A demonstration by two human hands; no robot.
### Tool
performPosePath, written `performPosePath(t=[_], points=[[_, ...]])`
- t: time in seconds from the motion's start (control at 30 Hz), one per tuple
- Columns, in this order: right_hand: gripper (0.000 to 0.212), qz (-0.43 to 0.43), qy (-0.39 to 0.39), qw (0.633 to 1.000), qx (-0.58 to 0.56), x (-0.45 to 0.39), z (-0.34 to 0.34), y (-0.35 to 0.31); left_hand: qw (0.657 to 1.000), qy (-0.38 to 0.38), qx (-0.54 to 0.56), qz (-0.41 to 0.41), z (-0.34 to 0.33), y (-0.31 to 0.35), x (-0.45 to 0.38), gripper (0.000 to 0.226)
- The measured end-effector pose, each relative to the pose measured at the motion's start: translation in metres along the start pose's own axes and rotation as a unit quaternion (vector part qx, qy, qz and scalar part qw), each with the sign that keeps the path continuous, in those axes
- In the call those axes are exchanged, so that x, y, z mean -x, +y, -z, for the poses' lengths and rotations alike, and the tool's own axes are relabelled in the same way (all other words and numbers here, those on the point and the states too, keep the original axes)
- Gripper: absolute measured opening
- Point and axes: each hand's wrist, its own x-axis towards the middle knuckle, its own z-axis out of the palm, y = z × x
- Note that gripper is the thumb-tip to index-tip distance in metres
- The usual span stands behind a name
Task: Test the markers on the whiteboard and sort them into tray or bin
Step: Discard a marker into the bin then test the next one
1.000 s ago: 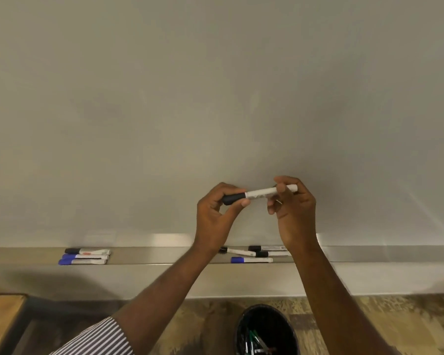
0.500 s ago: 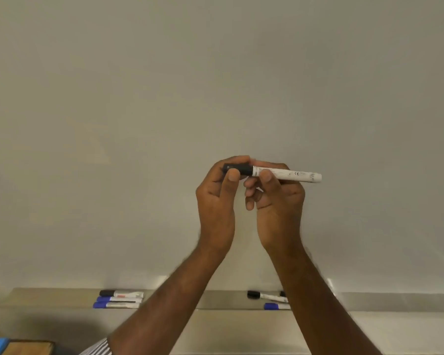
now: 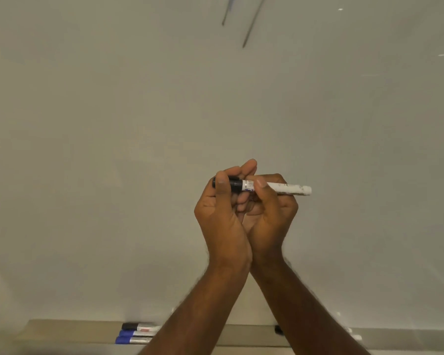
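Observation:
A white marker [image 3: 287, 188] with a black cap [image 3: 233, 182] is held level in front of the whiteboard [image 3: 113, 149]. My left hand [image 3: 222, 213] grips the capped end, thumb over the cap. My right hand [image 3: 269, 213] holds the white barrel just right of the cap. The cap is on the marker. The two hands touch each other. On the tray [image 3: 62, 329] below lie three markers [image 3: 136, 333] at the left, one black-capped and two blue-capped.
Two dark strokes [image 3: 251, 24] mark the whiteboard near the top. More marker ends [image 3: 278, 330] show on the tray to the right, mostly hidden behind my right forearm.
The view has tilted upward, so the tray sits lower in frame and the bin has dropped out of view. Both hands stay on the marker and have drawn closer together.

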Motion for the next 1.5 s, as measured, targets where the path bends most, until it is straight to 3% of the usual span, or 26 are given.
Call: performPosePath(t=[0.13, 0.23, 0.43, 0.53, 0.67, 0.87, 1.0, 1.13, 1.23, 1.33, 1.43, 1.5], points=[[0.018, 0.013, 0.068, 0.996, -0.054, -0.004, -0.011, 0.006, 0.992, 0.034, 0.099, 0.073, 0.007, 0.014, -0.012, 0.035], [0.016, 0.042, 0.100, 0.993, -0.038, -0.010, -0.018, 0.008, 0.991, 0.035, 0.116, 0.065, 0.006, 0.024, -0.020, 0.035], [0.013, 0.132, 0.003, 0.991, -0.014, -0.034, -0.043, -0.038, 0.995, -0.041, 0.044, -0.075, -0.002, 0.048, -0.056, 0.030], [0.005, 0.164, -0.030, 0.986, 0.011, -0.058, -0.054, -0.067, 0.978, -0.096, -0.039, -0.182, -0.011, 0.065, -0.072, 0.029], [0.004, 0.184, -0.065, 0.979, 0.057, -0.090, -0.069, -0.101, 0.915, -0.185, -0.162, -0.319, -0.024, 0.089, -0.093, 0.026], [0.010, 0.235, -0.105, 0.961, 0.105, -0.140, -0.098, -0.151, 0.758, -0.236, -0.366, -0.486, -0.057, 0.127, -0.157, 0.028], [0.007, 0.291, -0.116, 0.934, 0.171, -0.176, -0.117, -0.174, 0.700, -0.230, -0.427, -0.525, -0.090, 0.162, -0.194, 0.035], [0.006, 0.355, -0.112, 0.902, 0.217, -0.217, -0.132, -0.187, 0.701, -0.231, -0.424, -0.525, -0.127, 0.210, -0.224, 0.038], [0.017, 0.411, -0.117, 0.870, 0.247, -0.241, -0.143, -0.196, 0.635, -0.203, -0.496, -0.556, -0.142, 0.234, -0.248, 0.044], [0.013, 0.433, -0.097, 0.856, 0.266, -0.256, -0.152, -0.204, 0.562, -0.157, -0.571, -0.577, -0.148, 0.247, -0.272, 0.052], [0.003, 0.461, -0.067, 0.832, 0.300, -0.274, -0.158, -0.206, 0.521, -0.123, -0.615, -0.579, -0.150, 0.249, -0.290, 0.054], [0.008, 0.482, -0.031, 0.806, 0.342, -0.288, -0.161, -0.207, 0.514, -0.117, -0.631, -0.569, -0.148, 0.247, -0.301, 0.055]])
